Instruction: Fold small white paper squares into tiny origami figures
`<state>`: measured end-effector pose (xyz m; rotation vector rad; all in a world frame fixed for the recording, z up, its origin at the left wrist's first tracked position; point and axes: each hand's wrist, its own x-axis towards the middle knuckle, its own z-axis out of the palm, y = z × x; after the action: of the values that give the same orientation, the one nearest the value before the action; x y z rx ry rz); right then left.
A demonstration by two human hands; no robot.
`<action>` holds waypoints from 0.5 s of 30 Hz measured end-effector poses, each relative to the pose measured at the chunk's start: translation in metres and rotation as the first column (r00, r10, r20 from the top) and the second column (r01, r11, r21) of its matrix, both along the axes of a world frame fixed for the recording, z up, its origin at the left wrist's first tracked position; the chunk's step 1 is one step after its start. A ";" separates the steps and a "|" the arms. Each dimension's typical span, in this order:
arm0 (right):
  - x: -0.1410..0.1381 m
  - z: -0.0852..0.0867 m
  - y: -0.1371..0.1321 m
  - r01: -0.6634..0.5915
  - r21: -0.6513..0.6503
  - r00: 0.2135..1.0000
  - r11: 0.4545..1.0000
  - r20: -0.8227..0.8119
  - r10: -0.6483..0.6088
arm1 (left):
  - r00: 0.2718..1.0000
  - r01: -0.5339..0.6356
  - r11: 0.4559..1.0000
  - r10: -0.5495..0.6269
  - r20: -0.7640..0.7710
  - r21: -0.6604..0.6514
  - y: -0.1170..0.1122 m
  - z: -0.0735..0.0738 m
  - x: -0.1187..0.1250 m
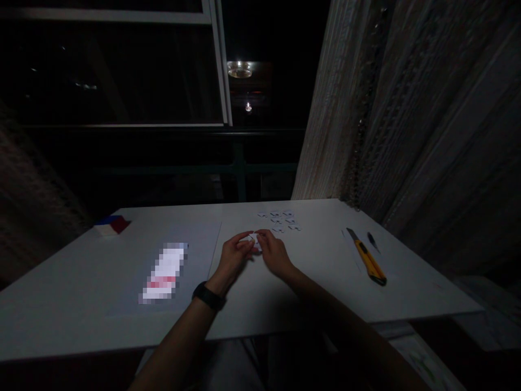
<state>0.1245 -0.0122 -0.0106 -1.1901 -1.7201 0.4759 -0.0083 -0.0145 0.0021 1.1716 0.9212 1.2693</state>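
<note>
Both my hands meet over the middle of a white table [81, 282]. My left hand [235, 255], with a black watch on its wrist, and my right hand [275, 253] pinch a small white paper piece [253, 239] between their fingertips. Just beyond them, several small white paper pieces [280, 220] lie scattered on the tabletop. The light is dim and the held piece's shape is hard to make out.
A yellow utility knife [368, 259] lies at the right, with a small dark pen-like object [373, 241] beside it. A white and red blurred packet [165, 272] lies at the left. A red, white and blue block [112, 224] sits at the far left corner. A curtain [407, 119] hangs at the right.
</note>
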 end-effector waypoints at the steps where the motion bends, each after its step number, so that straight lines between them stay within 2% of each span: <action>1: 0.000 0.000 0.000 0.002 -0.001 1.000 1.000 0.010 -0.002 | 1.000 -0.003 1.000 0.003 -0.003 -0.001 0.000 0.000 0.000; 15: 0.003 -0.005 0.005 -0.045 -0.017 0.993 0.999 -0.107 0.043 | 1.000 0.005 1.000 -0.005 0.012 -0.022 0.001 -0.002 0.000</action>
<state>0.1276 -0.0071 -0.0156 -1.1223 -1.6561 0.5732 -0.0088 -0.0137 -0.0003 1.1474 0.9205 1.2577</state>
